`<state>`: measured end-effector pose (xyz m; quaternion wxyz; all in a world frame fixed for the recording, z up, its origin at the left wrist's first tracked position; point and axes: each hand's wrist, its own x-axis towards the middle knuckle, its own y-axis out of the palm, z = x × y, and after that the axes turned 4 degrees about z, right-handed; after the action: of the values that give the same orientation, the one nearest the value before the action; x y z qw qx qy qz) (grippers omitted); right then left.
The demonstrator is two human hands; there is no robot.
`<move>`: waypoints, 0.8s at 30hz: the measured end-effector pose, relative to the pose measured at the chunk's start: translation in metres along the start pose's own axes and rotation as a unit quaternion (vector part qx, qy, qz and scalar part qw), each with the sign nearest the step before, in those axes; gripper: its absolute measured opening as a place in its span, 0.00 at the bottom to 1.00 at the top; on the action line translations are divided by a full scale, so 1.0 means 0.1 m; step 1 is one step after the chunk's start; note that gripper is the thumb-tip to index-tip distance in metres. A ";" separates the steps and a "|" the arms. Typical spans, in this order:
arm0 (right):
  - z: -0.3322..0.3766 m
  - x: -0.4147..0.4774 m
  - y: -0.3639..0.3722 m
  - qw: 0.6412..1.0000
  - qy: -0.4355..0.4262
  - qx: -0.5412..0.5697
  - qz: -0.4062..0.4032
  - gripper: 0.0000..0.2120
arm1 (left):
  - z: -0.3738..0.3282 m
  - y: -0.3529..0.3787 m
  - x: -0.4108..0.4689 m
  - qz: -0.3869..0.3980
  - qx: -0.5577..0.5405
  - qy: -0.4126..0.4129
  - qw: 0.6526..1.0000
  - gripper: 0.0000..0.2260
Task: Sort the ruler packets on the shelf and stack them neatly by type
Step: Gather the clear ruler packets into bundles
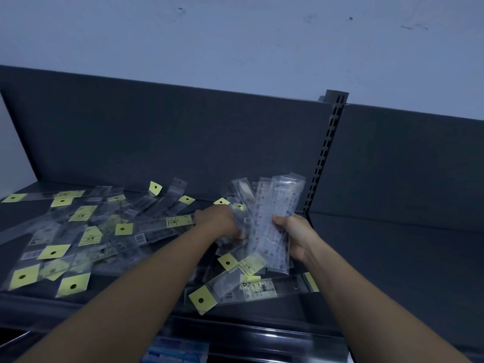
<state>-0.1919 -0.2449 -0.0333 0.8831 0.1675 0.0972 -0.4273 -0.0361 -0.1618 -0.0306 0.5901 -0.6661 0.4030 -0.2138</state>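
Several clear ruler packets with yellow header tags [78, 231] lie scattered across the dark shelf [379, 258]. My right hand [294, 235] grips an upright bundle of clear packets with small red and blue marks [271, 224], fanned toward the back panel. My left hand [221, 220] reaches into the pile just left of that bundle, its fingers curled among clear packets; what it holds is blurred. More yellow-tagged packets [235, 286] lie under both forearms near the shelf's front edge.
A dark back panel [183, 140] rises behind the shelf, with a slotted upright post [326, 153] at the right of the pile. The shelf part to the right of the post holds nothing. A lower shelf with blue items [178, 349] shows below the front lip.
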 end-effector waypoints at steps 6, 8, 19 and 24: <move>0.00 0.02 -0.01 1.000 0.003 0.003 -0.003 0.13 | -0.02 -0.07 0.02 0.083 -0.084 -0.011 0.993 0.11; 0.00 0.02 0.00 1.000 0.004 0.002 -0.003 0.13 | -0.03 -0.05 0.02 0.079 -0.070 0.002 0.994 0.08; 0.01 0.01 -0.05 1.000 0.005 0.002 -0.005 0.13 | -0.07 -0.08 0.05 0.100 -0.041 -0.019 0.994 0.07; 0.02 -0.01 -0.04 1.000 0.006 -0.005 -0.006 0.13 | -0.05 -0.11 0.01 0.062 0.010 -0.014 0.998 0.09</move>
<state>-0.1955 -0.2476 -0.0322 0.8807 0.1648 0.1055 -0.4314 -0.0366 -0.1658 -0.0190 0.6145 -0.6366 0.4332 -0.1719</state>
